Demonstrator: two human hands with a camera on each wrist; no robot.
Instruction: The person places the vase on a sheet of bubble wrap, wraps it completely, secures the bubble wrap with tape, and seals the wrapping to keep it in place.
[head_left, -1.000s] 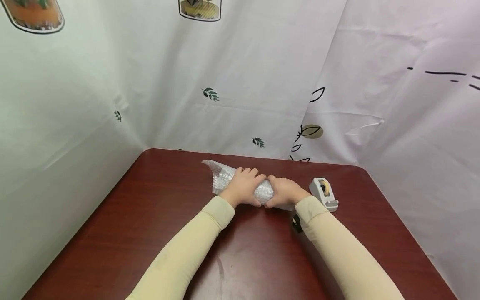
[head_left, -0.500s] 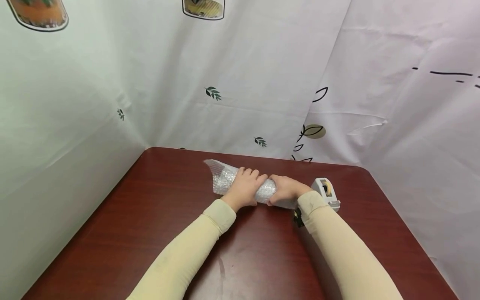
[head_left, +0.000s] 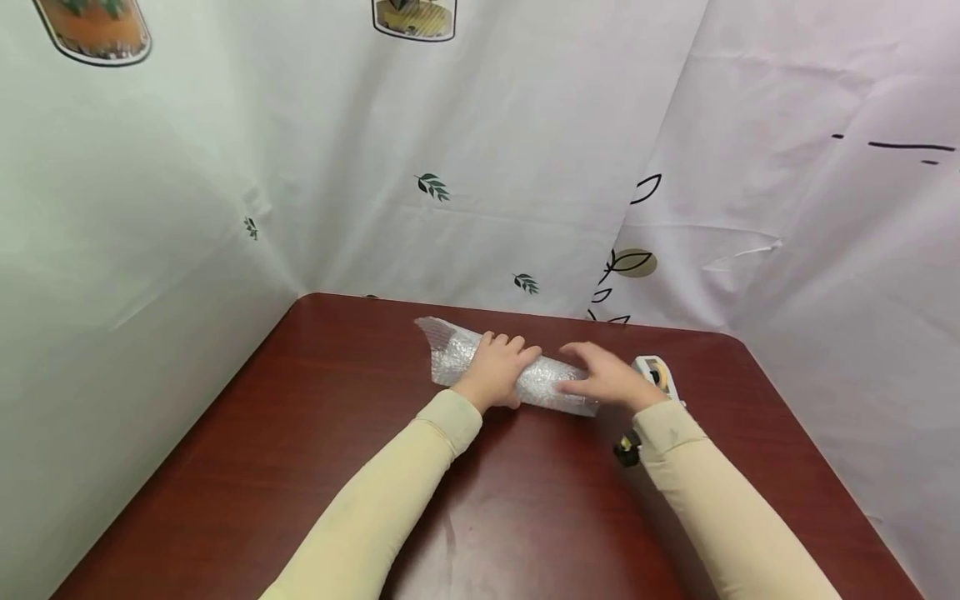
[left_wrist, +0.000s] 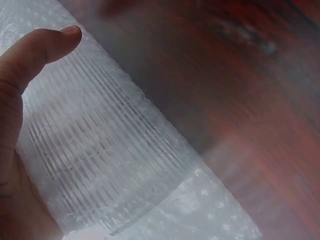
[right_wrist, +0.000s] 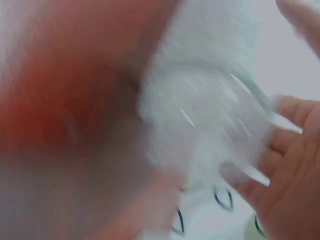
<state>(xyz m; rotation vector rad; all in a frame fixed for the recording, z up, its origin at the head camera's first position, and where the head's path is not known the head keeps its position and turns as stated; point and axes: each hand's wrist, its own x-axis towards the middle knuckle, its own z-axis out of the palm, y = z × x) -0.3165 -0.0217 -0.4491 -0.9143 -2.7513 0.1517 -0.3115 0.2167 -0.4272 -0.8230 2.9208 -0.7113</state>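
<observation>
A bundle rolled in clear bubble wrap [head_left: 543, 385] lies slantwise on the table, a loose flap of wrap flaring at its left end. What is inside is hidden. My left hand [head_left: 495, 371] grips the middle of the roll from above, fingers over the far side. In the left wrist view, the thumb lies along the bubble wrap [left_wrist: 110, 130], whose overlapping layer edge shows. At the roll's right end is my right hand [head_left: 606, 377], thumb and fingers spread apart. The right wrist view is blurred, with that hand [right_wrist: 295, 170] beside the end of the wrap [right_wrist: 200, 110].
A white tape dispenser [head_left: 658, 373] with a yellowish roll stands behind the right wrist, partly covered by it. A small black device [head_left: 627, 450] sits at the right cuff. White printed cloth [head_left: 480, 167] hangs behind the dark red table [head_left: 337, 350].
My right hand has let go of the roll and moved right, its fingers spreading and uncovering more of the wrap. My left hand keeps its hold. The head view has shifted slightly.
</observation>
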